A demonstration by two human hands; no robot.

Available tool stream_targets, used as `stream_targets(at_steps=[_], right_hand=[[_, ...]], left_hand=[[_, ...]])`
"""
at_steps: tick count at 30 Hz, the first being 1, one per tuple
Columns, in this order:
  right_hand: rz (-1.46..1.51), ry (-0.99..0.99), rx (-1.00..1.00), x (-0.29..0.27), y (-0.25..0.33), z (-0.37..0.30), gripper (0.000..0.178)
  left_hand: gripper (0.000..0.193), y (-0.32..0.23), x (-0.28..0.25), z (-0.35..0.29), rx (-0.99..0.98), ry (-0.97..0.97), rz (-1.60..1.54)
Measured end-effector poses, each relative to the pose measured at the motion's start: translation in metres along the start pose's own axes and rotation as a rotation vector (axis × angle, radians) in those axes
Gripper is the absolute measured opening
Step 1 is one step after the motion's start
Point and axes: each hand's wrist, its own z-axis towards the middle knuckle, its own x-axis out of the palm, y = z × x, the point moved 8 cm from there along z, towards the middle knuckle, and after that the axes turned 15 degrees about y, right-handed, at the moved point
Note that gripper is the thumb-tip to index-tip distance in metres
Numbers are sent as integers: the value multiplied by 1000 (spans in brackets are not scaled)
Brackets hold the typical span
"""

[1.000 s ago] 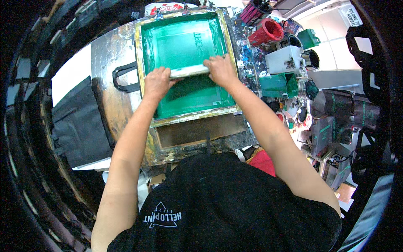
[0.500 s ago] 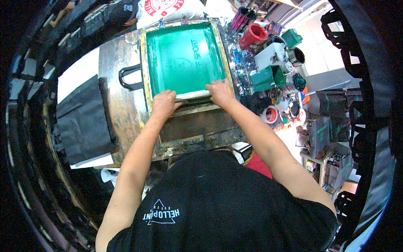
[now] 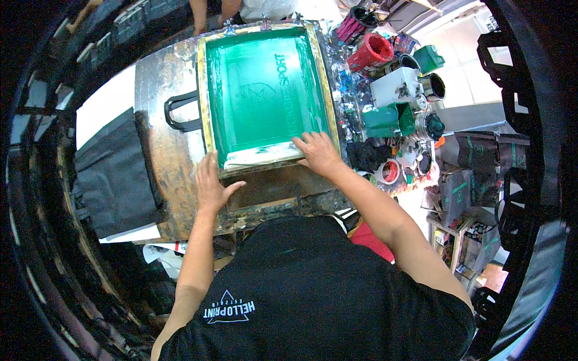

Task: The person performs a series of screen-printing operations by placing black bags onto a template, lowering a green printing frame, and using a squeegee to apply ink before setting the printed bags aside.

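A screen-printing frame (image 3: 203, 78) with yellowish wooden sides and green mesh (image 3: 253, 114) lies before me on the worn board. Faint lettering and a small emblem show in the mesh, and a whitish strip (image 3: 265, 155) runs along its near end. My left hand (image 3: 211, 183) is at the frame's near left corner, open, fingertips against the side and thumb spread away. Over the near edge, at its right part, my right hand (image 3: 319, 153) has its fingers curled, thumb on the near side. A black strap handle (image 3: 180, 113) sticks out from under the frame's left side.
Black fabric (image 3: 114, 174) lies on white sheeting at the left. Along the right stand ink containers, including a red bucket (image 3: 370, 51) and a green can (image 3: 382, 120). Metal clamps (image 3: 265, 23) line the frame's far edge. Another person's bare limbs (image 3: 208, 13) show beyond it.
The frame's near end has come down and toward me. My left hand has loosened from the near edge and moved left to the corner, fingers opening. My right hand has shifted slightly nearer.
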Motion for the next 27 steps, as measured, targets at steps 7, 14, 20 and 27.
stream_targets(at_steps=[7,14,20,27], right_hand=[[-98,-163,-142,-9,19,-11,45],[32,-312,66,-18,35,-24,42],[61,-388,51,-67,43,-42,44],[-60,-534,63,-154,47,-48,48]], left_hand=[[109,52,28,9,-318,52,-32],[93,43,17,-4,-271,-70,-27],[106,55,7,-15,-271,-168,-424],[87,-2,-90,4,-57,-401,-878]])
